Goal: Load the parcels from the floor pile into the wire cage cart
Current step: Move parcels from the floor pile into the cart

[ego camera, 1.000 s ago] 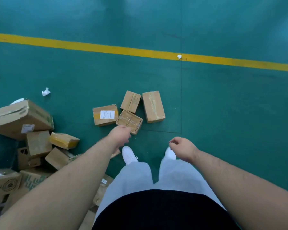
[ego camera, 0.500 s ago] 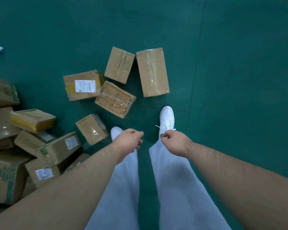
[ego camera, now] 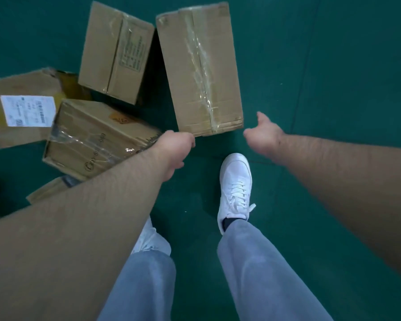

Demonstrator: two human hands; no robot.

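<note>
Several brown cardboard parcels lie on the green floor. A long parcel [ego camera: 199,66] sealed with clear tape lies straight ahead. My left hand [ego camera: 174,149] reaches to its near left corner, fingers loosely curled and holding nothing; I cannot tell whether they touch the cardboard. My right hand [ego camera: 263,137] hovers just right of the near right corner, thumb raised, fingers relaxed and empty. Left of the long parcel lie a printed parcel [ego camera: 116,52], a tape-wrapped parcel [ego camera: 95,140] and a parcel with a white label [ego camera: 21,107]. The wire cage cart is out of view.
My white shoes [ego camera: 235,191] and grey trouser legs stand on the green floor [ego camera: 333,66] just behind the long parcel. The corner of another parcel [ego camera: 49,188] shows from under my left forearm.
I have bent down much closer to the parcels. Both hands have moved forward from above my shoes to the near corners of the long taped parcel.
</note>
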